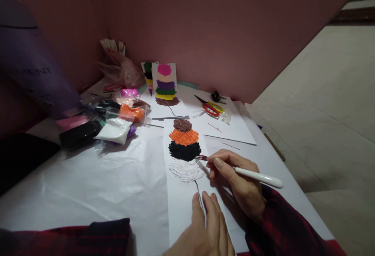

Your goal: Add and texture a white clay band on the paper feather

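A white card point(178, 209) lies on the table, bearing a feather-like shape of textured clay bands: brown, orange, black point(184, 151) and white point(186, 170) from top to bottom. A thin dark stem line runs below the white band. My right hand point(238, 178) grips a small fork point(258, 176) with a white handle, its metal prongs at the lower right edge of the black band. Whether the prongs touch the clay I cannot tell. My left hand point(206, 224) lies on the lower card, fingers stretched out beside the stem line, holding nothing.
Bags of coloured clay point(114, 129) are heaped at the left. Behind, a finished-looking striped card point(166, 84) leans near the wall. Scissors point(212, 108), keys point(218, 96) and a thin stick point(230, 146) lie to the right. A purple pack point(35, 68) stands far left.
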A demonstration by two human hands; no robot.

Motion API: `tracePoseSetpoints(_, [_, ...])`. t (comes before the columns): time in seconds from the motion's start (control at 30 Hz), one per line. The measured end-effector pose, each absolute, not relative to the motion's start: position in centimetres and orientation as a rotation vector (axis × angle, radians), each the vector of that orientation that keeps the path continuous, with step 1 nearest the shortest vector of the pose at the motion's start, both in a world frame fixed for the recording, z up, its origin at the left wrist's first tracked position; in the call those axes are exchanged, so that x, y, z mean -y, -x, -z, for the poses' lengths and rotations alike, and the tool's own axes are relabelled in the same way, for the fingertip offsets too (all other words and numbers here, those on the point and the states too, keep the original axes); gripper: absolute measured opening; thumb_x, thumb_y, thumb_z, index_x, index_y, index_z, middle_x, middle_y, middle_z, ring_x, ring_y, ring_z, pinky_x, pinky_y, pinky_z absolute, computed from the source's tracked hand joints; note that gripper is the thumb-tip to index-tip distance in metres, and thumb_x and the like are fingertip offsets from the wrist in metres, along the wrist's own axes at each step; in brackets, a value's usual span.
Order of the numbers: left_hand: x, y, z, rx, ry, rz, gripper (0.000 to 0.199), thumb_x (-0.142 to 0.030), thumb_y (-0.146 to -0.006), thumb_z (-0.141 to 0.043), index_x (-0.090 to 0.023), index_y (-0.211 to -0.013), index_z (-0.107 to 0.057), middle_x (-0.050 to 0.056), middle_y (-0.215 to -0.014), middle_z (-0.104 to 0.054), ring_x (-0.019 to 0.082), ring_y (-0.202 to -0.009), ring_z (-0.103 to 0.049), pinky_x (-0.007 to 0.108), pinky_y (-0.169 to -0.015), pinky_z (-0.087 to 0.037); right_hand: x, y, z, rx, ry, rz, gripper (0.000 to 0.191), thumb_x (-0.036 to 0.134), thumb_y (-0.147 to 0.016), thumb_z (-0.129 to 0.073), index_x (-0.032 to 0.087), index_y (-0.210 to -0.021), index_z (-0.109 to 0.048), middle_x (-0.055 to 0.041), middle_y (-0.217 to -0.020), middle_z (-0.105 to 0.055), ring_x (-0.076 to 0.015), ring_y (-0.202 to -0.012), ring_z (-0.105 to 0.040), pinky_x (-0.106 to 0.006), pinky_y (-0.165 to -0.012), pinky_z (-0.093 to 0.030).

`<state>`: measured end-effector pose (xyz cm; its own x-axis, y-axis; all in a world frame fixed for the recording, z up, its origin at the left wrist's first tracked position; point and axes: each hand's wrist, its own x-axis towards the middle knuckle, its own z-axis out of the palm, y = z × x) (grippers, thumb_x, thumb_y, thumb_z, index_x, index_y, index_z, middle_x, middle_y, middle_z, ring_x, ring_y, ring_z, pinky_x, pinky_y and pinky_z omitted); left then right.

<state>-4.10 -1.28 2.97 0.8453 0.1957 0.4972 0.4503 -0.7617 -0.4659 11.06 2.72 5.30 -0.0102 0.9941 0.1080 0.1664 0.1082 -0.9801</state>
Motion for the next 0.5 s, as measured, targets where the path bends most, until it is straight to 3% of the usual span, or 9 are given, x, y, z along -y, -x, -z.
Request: tracePoseSetpoints(0.5, [1.56,3.64,-2.34,0.469,2.398,0.477,0.029,-0.015,-0.094,-0.039,-0.013,-0.096,-0.068,0.009,-0.097,-0.075,0.026,-0.086,-0.070,0.045,-0.069,-0.050,-2.89,-11.10,-5.24,1.414,1.252,-1.033,0.025,0.039,-0.088,-0.065,0.016,-0.079,-0.070,-0.0022,-0.060,-0.061,-0.0142,-0.055,-0.056,-0.026,-0.049,-0.047])
